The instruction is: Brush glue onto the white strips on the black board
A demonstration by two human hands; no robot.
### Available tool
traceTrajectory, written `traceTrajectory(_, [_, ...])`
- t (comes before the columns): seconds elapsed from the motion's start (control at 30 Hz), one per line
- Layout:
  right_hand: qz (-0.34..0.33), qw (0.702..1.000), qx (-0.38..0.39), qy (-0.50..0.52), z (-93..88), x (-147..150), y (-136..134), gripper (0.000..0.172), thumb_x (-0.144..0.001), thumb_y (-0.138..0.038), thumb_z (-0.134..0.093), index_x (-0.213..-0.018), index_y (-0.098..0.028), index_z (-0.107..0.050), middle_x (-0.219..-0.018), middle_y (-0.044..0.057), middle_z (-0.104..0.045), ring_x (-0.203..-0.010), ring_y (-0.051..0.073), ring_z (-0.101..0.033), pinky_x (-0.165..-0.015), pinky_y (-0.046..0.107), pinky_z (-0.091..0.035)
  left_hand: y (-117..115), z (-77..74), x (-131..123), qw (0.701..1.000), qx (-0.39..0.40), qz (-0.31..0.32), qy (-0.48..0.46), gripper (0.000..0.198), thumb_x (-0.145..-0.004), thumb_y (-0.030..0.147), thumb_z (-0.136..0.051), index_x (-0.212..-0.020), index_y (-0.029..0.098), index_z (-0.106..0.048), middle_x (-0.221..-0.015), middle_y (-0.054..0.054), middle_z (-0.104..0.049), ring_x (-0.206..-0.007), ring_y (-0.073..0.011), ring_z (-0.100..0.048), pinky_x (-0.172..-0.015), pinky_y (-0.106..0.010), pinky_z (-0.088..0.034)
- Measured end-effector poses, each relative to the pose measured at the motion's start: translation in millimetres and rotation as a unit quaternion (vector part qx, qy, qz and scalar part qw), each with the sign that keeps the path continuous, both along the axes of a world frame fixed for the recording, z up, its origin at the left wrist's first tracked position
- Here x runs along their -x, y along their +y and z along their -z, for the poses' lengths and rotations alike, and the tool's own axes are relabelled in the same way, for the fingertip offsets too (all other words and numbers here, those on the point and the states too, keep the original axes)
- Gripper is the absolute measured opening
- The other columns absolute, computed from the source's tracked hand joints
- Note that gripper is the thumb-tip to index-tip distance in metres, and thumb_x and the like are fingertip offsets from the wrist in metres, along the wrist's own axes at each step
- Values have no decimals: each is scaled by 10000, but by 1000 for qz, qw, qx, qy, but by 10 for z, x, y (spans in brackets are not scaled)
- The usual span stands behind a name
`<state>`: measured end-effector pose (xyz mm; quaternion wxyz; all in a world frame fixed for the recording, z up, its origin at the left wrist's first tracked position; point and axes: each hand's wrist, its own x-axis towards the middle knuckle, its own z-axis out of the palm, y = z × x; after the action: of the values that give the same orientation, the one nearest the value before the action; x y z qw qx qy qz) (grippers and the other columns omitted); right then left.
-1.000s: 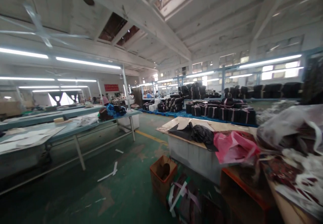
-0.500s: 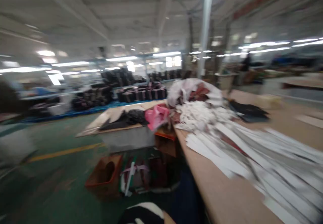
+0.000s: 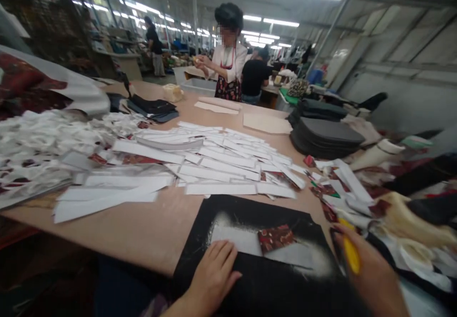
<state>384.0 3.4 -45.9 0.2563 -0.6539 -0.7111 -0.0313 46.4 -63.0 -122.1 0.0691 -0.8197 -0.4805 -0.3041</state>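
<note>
A black sheet point(image 3: 250, 279) lies at the table's front edge, with whitish smears on it. My left hand point(image 3: 214, 274) rests flat on the sheet, fingertips at the edge of a white strip point(image 3: 235, 241). A dark red patterned piece point(image 3: 275, 237) lies across the strip. My right hand point(image 3: 367, 264), blurred, is closed round a yellow-handled tool point(image 3: 350, 252) at the sheet's right edge; the tool's dark end points up and left.
Many white strips point(image 3: 228, 160) spread over the table point(image 3: 143, 231). White scraps point(image 3: 43, 141) heap at the left. Dark stacked pieces point(image 3: 324, 136) and mixed scraps point(image 3: 403, 217) lie at the right. A person point(image 3: 228, 60) in an apron stands across the table.
The view has swung right from the aisle and table corner to the tabletop. Both of my hands, the black sheet and the yellow-handled tool have come into view.
</note>
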Motion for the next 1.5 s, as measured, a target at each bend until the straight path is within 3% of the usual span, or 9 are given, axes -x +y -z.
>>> traceTrajectory(0.2, [9,994,101,-31,464,797,-150,383,-812,-144,-318,-1126,-235,-518,-868,31,-688,-652,178,-643,-551,267,-464,263,-141,-434,996,67,19,-47,371,-829,313,-525,-1171,171,-525,-1155,-106,-575,-1050,-246,-524,-909,-424,-445])
traceTrajectory(0.33, [39,996,51,-65,665,782,-234,370,-813,-111,-318,-1114,-190,-517,-859,62,-673,-704,191,-641,-572,269,-481,519,-216,-913,990,132,-4,-43,639,-739,350,-606,-1310,157,-393,-1286,-149,-470,-1166,-299,-431,-984,-496,-353])
traceTrajectory(0.47, [24,995,14,-91,806,687,-266,357,-827,-107,-323,-1119,-182,-516,-799,69,-649,-721,202,-627,-585,271,-492,662,-185,-1099,986,160,-29,-27,524,-760,126,-491,-1279,131,-426,-1003,-103,-601,-951,-238,-545,-908,-480,-401])
traceTrajectory(0.67, [-11,992,-31,-124,919,613,-289,339,-844,-111,-334,-1119,-222,-498,-785,60,-634,-663,188,-615,-530,258,-483,522,-5,-585,992,67,-23,-101,594,-763,24,-363,-1344,132,-310,-1047,-104,-594,-957,-205,-557,-869,-409,-438])
traceTrajectory(0.9, [-17,988,-21,-153,916,592,-289,340,-854,-117,-326,-1127,-215,-504,-768,59,-624,-663,190,-611,-559,264,-485,264,114,29,963,76,-165,-200,439,-861,167,-397,-1299,173,-370,-1112,-100,-603,-922,-194,-612,-756,-320,-510])
traceTrajectory(1.03, [-21,986,-5,-166,934,585,-292,347,-852,-114,-331,-1137,-188,-515,-784,67,-630,-680,200,-617,-557,279,-494,237,110,140,964,92,-174,-177,404,-862,171,-381,-1265,140,-399,-861,-59,-636,-736,-169,-615,-661,-300,-510])
traceTrajectory(1.13, [-33,984,10,-172,855,534,-275,362,-836,-106,-337,-1121,-192,-545,-803,71,-644,-675,198,-625,-526,273,-495,218,99,189,971,90,-194,-110,434,-844,123,-365,-1278,118,-387,-867,-76,-619,-764,-186,-599,-668,-322,-493])
traceTrajectory(1.27, [-178,971,10,-159,465,567,-147,380,-857,-187,-388,-1202,-268,-526,-832,42,-674,-629,164,-629,-528,247,-489,131,27,251,974,32,-218,-57,428,-840,99,-396,-1265,132,-419,-1143,-139,-552,-1033,-237,-532,-826,-394,-456])
traceTrajectory(1.5, [-296,954,37,37,-86,1569,163,215,-858,-383,-477,-913,-238,-626,-839,33,-673,-797,175,-612,-734,310,-476,13,43,208,999,-17,-31,-40,244,-852,77,-418,-1019,133,-587,-969,-62,-635,-926,-184,-572,-863,-366,-474])
